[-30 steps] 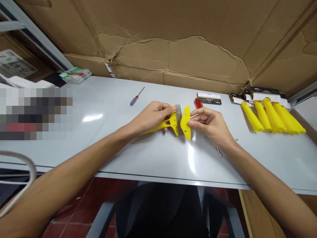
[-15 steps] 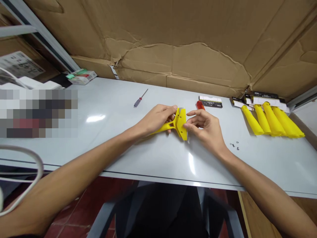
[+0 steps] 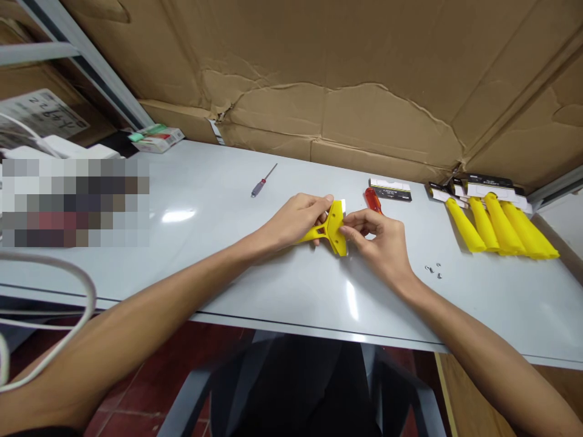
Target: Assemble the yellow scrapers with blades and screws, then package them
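Note:
A yellow scraper (image 3: 335,229) with holes in its wide head is between my hands above the table. My left hand (image 3: 300,220) is closed around its handle near the neck, fingers partly hidden behind it. A thin shiny blade (image 3: 344,207) shows along the right edge of the head. My right hand (image 3: 380,240) pinches at that edge, thumb against the yellow head and fingertips on the blade side. Several small metal screws or nuts (image 3: 432,270) lie right of my right hand. Behind that hand lies a red-handled tool (image 3: 372,199), partly hidden.
A small grey screwdriver (image 3: 263,181) lies at the back. Several yellow handles (image 3: 496,221) and black-and-white packets (image 3: 489,184) are at the right, with another black-and-white box (image 3: 390,189) nearby. A small carton (image 3: 159,139) stands back left. White cable (image 3: 86,297) loops over the left front. Cardboard (image 3: 346,121) walls the back.
The blade shows more clearly along the head's upper right edge. My right fingers have closed in against the head. The scraper has turned slightly, and the view has shifted a little.

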